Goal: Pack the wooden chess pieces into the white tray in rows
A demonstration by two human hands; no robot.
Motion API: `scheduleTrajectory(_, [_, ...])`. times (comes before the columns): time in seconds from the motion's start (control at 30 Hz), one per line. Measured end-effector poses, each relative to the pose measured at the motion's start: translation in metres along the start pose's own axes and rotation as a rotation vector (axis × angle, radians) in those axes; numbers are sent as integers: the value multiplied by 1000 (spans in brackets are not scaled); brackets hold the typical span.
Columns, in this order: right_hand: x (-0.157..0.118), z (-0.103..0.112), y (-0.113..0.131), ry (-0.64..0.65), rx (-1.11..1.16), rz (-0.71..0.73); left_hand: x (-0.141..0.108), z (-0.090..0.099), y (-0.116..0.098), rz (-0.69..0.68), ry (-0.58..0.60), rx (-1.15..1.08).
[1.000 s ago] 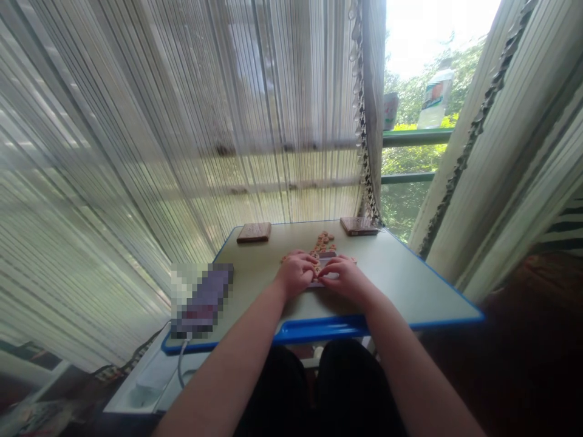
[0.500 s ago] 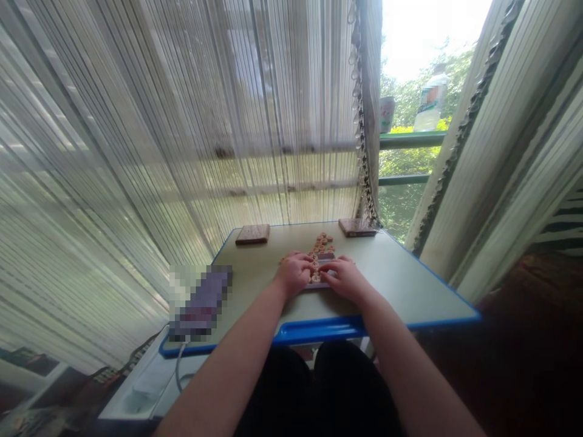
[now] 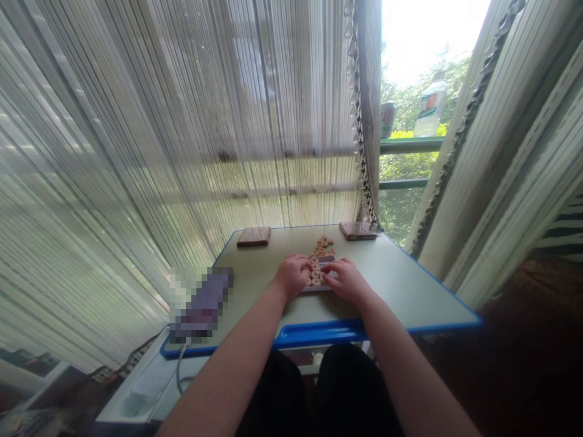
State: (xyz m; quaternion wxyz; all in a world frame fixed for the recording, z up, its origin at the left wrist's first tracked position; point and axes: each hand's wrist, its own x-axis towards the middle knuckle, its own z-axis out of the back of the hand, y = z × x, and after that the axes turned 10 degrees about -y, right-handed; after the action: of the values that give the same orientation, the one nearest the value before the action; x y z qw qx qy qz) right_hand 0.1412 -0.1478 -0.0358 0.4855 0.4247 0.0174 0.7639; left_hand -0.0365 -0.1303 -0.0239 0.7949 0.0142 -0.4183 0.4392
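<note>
In the head view, a shallow white tray point(image 3: 319, 289) sits on the pale, blue-edged bench point(image 3: 405, 282), and the person leans both arms in over it. Round wooden pieces point(image 3: 316, 277), marked with dark characters, lie along the middle of the tray, between the 2 hands. The left hand point(image 3: 292, 277) is curled over the tray's left side, its fingertips against the pieces; whether it grips any, I can't tell. The right hand point(image 3: 345, 280) is at the tray's right side, fingers bent and partly spread, with the tips just beside those same pieces; I can't make out whether it has hold of anything either.

Beyond the tray, a loose heap of similar pieces point(image 3: 325, 243) trails off on the bench. Farther beyond the tray lie 2 flat brown boxes, 1 to its left point(image 3: 254, 236) and 1 to its right point(image 3: 357, 230). Well to the left of the tray is a purple thing point(image 3: 207, 302), blurred into blocks, with a pale cable point(image 3: 179, 370) running from its near end. Past the tray's far side hangs a striped string curtain point(image 3: 182, 121).
</note>
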Motion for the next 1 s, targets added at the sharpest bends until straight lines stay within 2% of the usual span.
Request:
scheduleTrajectory(0.33, [1, 0, -1, -11, -26, -39, 1, -2, 4, 84, -8, 53])
scheduleTrajectory(0.57, [1, -2, -7, -92, -128, -85, 1, -6, 11, 186, -12, 77])
scheduleTrajectory(0.67, [1, -4, -11, -109, -186, -132, 1, -7, 11, 201, -12, 74])
scheduleTrajectory(0.77, [2, -6, -17, -147, -260, -240, 1, -8, 11, 212, -20, 75])
scheduleTrajectory(0.9, [3, -10, -25, -63, -247, -403, 1, -8, 12, 232, -19, 65])
scheduleTrajectory(1.0, [4, -15, -26, 7, -196, -444, 0, -10, 13, 238, -20, 77])
